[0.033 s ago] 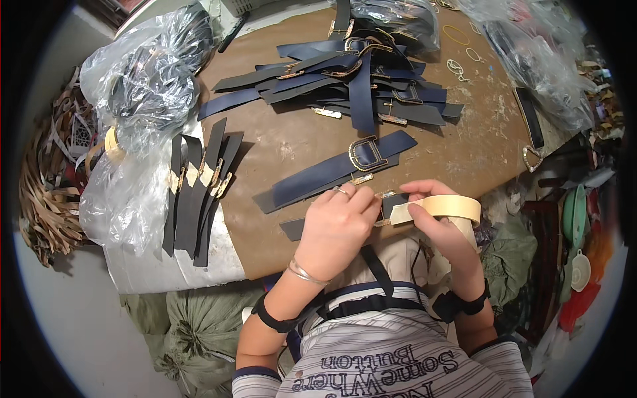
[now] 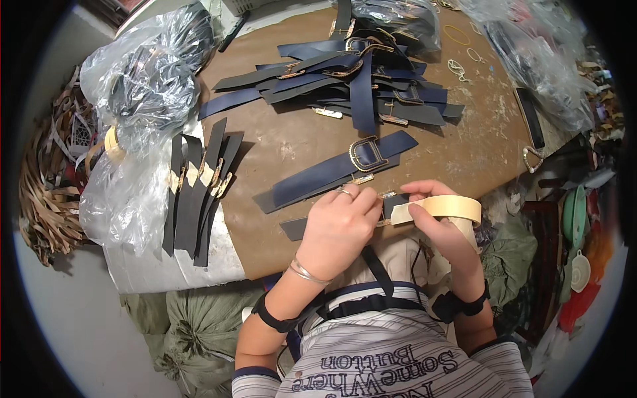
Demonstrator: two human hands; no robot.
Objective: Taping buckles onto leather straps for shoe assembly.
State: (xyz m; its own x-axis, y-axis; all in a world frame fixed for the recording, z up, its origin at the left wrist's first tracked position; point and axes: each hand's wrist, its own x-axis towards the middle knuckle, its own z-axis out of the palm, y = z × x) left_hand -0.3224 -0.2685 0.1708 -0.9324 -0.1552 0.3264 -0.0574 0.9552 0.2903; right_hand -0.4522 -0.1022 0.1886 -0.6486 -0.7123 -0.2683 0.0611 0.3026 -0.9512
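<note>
A dark grey strap point(image 2: 292, 229) lies at the near edge of the brown table cover, partly hidden under my hands. My left hand point(image 2: 340, 229) is closed over its middle, fingers bent and pressed together beside a small metal buckle part, mostly covered. In my right hand point(image 2: 431, 222) is a roll of cream masking tape point(image 2: 458, 208); the thumb presses its loose end point(image 2: 402, 213) near the strap's right part. Just beyond my hands lies a navy strap point(image 2: 312, 176) with a studded D-shaped buckle point(image 2: 367, 154), on top of a grey one.
A heap of navy and grey buckled straps point(image 2: 361, 79) covers the table's far middle. Several taped grey straps point(image 2: 199, 199) lie at left, near clear plastic bags point(image 2: 149, 73). At right are a phone point(image 2: 529, 117), a loose triangular buckle point(image 2: 531, 159) and rubber bands point(image 2: 456, 34).
My left hand has shifted very slightly at the fingers over the strap. My right hand and the tape roll look unmoved.
</note>
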